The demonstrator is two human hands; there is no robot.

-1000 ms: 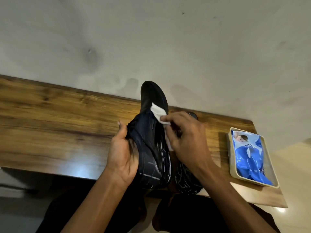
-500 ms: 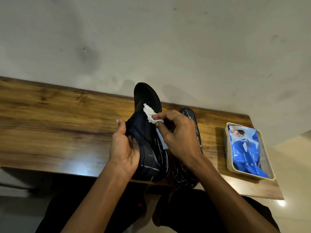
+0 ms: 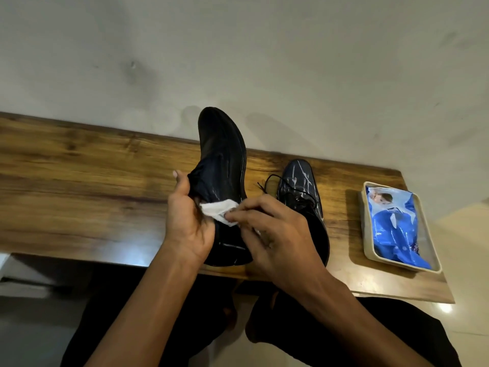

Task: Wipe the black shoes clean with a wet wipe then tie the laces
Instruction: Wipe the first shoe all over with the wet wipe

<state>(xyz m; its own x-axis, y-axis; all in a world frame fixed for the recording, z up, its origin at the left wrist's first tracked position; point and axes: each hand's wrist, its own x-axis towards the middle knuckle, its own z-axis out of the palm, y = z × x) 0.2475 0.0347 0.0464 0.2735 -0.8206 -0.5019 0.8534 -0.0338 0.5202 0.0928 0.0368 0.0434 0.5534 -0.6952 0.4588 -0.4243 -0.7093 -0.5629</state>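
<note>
A black shoe (image 3: 222, 165) is held tilted above the wooden table (image 3: 79, 181), its long axis running away from the viewer, toe raised toward the wall. Its heel end is gripped by the left hand (image 3: 188, 223). A white wet wipe (image 3: 219, 210) is pinched against it by the curled right hand (image 3: 275, 234). The second shoe (image 3: 301, 192) lies on the table, toe likewise toward the wall, laces loose.

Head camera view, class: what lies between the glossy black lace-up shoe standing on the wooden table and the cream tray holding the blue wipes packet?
Only bare wooden table separates shoe from tray, in the head view.
</note>
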